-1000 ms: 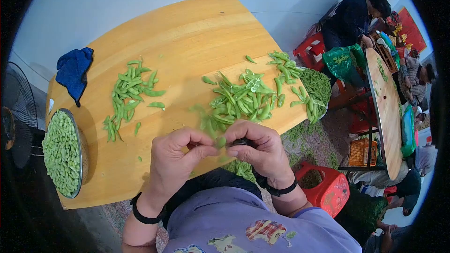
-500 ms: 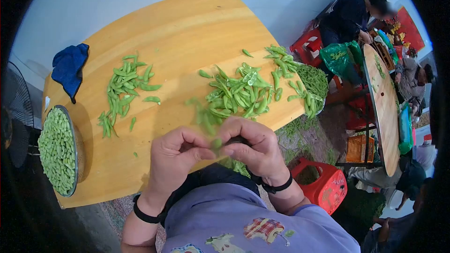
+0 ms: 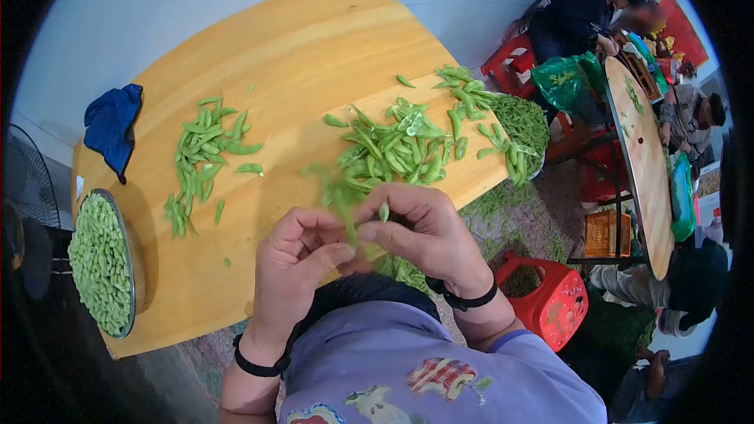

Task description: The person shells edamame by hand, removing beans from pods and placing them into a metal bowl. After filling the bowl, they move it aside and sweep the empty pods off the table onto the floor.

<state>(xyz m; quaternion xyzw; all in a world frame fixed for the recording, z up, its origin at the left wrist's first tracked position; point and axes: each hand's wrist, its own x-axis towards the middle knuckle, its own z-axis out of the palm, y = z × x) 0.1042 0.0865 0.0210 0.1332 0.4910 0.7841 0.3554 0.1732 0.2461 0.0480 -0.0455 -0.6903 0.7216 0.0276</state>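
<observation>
My left hand (image 3: 302,259) and my right hand (image 3: 420,232) are close together over the table's near edge, fingers pinched. Between their fingertips is a green soybean pod (image 3: 350,228), blurred by motion. A small green piece, perhaps a bean (image 3: 384,212), shows at my right hand's fingers. Just beyond the hands lies a pile of pods (image 3: 393,149), some split open. A smaller group of pods (image 3: 206,140) is spread out to the left. At the table's left edge stands a metal bowl (image 3: 132,267) full of shelled beans (image 3: 100,263).
A blue cloth (image 3: 114,127) lies on the wooden table (image 3: 290,55), near a fan (image 3: 31,173). A heap of thin green pods (image 3: 522,129) sits at the right end. Beyond are a red stool (image 3: 554,306), a round table (image 3: 640,165), an orange basket (image 3: 605,233) and several people.
The view has shifted slightly. My hands remain pinched together at the pod, which now sits more upright and blurred. The small green piece now shows at my right fingers.
</observation>
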